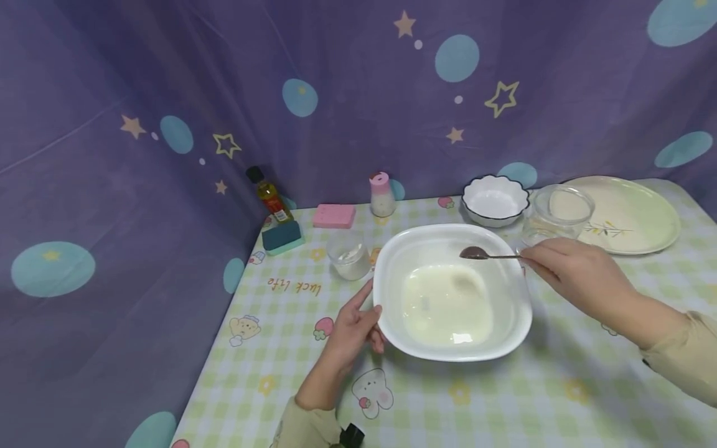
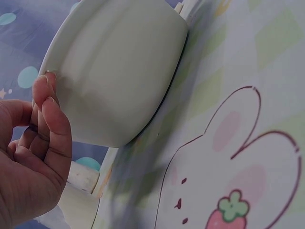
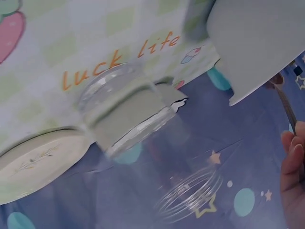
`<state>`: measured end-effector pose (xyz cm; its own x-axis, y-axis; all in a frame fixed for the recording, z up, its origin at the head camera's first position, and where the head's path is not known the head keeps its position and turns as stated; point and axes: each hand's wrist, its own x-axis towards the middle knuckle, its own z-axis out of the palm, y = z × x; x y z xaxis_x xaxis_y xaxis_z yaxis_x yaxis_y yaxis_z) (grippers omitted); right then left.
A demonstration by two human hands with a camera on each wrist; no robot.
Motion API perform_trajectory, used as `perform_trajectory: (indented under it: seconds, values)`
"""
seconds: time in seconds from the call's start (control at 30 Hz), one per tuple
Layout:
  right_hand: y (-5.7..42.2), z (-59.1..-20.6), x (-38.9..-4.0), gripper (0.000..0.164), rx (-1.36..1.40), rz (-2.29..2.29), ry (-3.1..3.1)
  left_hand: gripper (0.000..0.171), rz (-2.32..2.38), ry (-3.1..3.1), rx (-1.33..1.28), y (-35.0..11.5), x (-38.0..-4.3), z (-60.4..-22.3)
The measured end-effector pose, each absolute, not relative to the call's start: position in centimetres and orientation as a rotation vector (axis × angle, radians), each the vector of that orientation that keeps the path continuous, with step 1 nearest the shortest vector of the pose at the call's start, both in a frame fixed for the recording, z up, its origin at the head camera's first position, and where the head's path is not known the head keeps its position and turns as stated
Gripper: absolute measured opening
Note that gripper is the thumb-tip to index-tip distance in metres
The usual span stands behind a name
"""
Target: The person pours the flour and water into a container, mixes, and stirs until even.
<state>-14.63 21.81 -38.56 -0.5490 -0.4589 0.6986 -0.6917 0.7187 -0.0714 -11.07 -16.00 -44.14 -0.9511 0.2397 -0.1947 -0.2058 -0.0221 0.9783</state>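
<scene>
A white basin [image 1: 394,261] with pale, milky liquid [image 1: 442,305] in it stands on the table. At its left side my left hand [image 1: 353,326] holds the rim, the thumb at the edge and fingers against the outer wall. The left wrist view shows that hand [image 2: 40,148] beside the outer wall of the basin [image 2: 119,71]. My right hand [image 1: 579,277] pinches the thin handle of a spoon [image 1: 475,252] over the basin's far right part. The spoon's bowl looks dark brown; whether it holds anything, I cannot tell. In the right wrist view only part of the right hand [image 3: 293,167] shows.
Close behind the right hand stands a clear glass jar [image 1: 560,214], near a scalloped white bowl [image 1: 495,199] and an oval plate [image 1: 644,218]. Left of the basin are a small glass cup [image 1: 350,258], pink-topped shaker [image 1: 383,196], pink block [image 1: 334,216], dark sponge [image 1: 282,236] and oil bottle [image 1: 272,198].
</scene>
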Motion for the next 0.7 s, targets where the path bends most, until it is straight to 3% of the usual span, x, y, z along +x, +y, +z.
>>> perform_trajectory:
  seconds: [0.7]
  values:
    - [25.9,-36.8,-10.9,0.046,0.721,0.446,-1.946,0.057,2.025,1.955,0.018,-16.0,-11.1,-43.9]
